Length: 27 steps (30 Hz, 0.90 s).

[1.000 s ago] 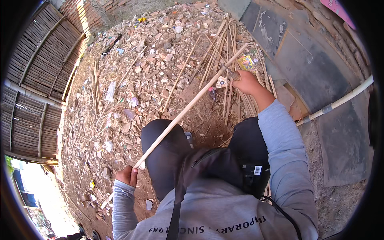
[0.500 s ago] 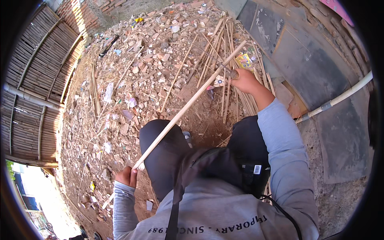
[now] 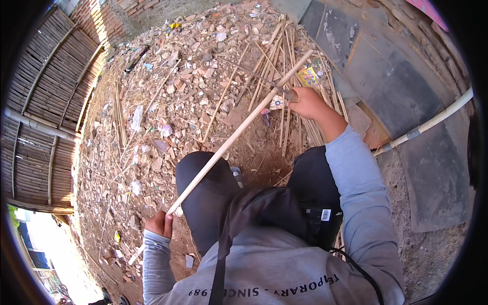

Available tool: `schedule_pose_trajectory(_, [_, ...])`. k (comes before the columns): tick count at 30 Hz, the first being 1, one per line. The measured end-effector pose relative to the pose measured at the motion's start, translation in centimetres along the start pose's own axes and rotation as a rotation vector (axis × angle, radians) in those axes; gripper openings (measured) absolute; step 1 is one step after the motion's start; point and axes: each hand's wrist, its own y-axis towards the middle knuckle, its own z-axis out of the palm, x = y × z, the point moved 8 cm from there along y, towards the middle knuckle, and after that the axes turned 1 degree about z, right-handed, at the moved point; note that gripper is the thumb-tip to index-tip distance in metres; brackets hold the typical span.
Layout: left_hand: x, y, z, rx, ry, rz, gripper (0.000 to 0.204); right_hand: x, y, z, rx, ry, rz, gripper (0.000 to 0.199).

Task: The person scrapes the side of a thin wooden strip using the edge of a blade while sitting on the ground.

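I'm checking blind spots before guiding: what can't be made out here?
All in the head view:
Long pale wooden strip: section hidden behind the left hand.
Brown tool handle: rear hidden inside the right hand.
Thin dark blade: tip too faint against the brown stony rubble.
Flat pink panel: cut off at the picture's edge.

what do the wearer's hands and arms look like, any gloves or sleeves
The left hand and right hand are bare, without gloves. Both arms wear plain light grey sleeves: the left sleeve reaches near the wrist; the right sleeve ends on the forearm, creased around the elbow.
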Motion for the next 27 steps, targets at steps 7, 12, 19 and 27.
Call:
schedule_pose_trajectory(7, [0.4,0.2,0.4,-0.005,-0.038,-0.013,0.040,-1.3,0.7,1.5,0.120,0.101,-0.029,0.029])
schedule_pose_trajectory(12, [0.1,0.5,-0.3,0.029,-0.048,-0.018,0.042,-2.7,0.9,-0.1,-0.081,0.040,0.024,0.033])
schedule_pose_trajectory(19, [-1.8,1.4,-0.5,0.087,-0.004,-0.061,0.040,4.9,-0.8,3.8,0.190,-0.185,-0.253,0.038])
schedule_pose_trajectory(27, [-1.0,0.4,0.2,0.057,-0.027,-0.061,0.041,4.1,-0.6,3.0,0.245,0.471,-0.093,0.036])
